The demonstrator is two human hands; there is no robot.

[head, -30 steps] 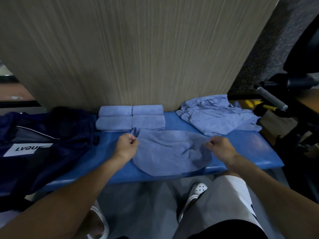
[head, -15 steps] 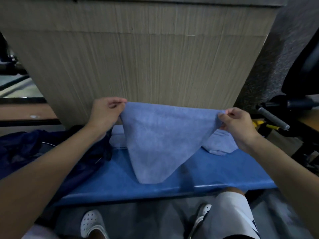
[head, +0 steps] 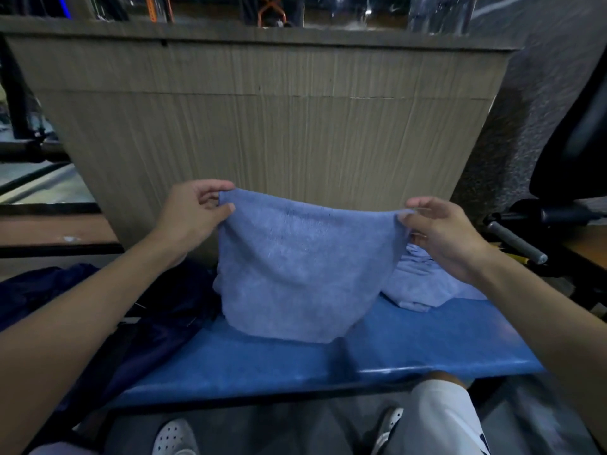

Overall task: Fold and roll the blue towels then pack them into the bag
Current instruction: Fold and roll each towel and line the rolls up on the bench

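Observation:
I hold a light blue towel (head: pixel 302 267) up above the blue bench (head: pixel 394 349). My left hand (head: pixel 193 211) pinches its upper left corner and my right hand (head: pixel 440 231) pinches its upper right corner. The cloth sags between them and its lower edge hangs just over the bench top. A heap of unfolded blue towels (head: pixel 423 284) lies on the bench behind my right hand. The dark navy bag (head: pixel 141 310) lies at the bench's left end, under my left forearm. The folded towels seen earlier are hidden behind the hanging towel.
A ribbed beige panel (head: pixel 295 126) rises right behind the bench. Dark gym equipment with a grey handle (head: pixel 515 238) stands at the right. My knee in white shorts (head: pixel 440 415) and white clogs (head: pixel 174 438) are below the bench's front edge.
The towel went from lying on the bench to being lifted by its two corners. Since half a second ago it hangs lower and wider, with a sag along its top edge.

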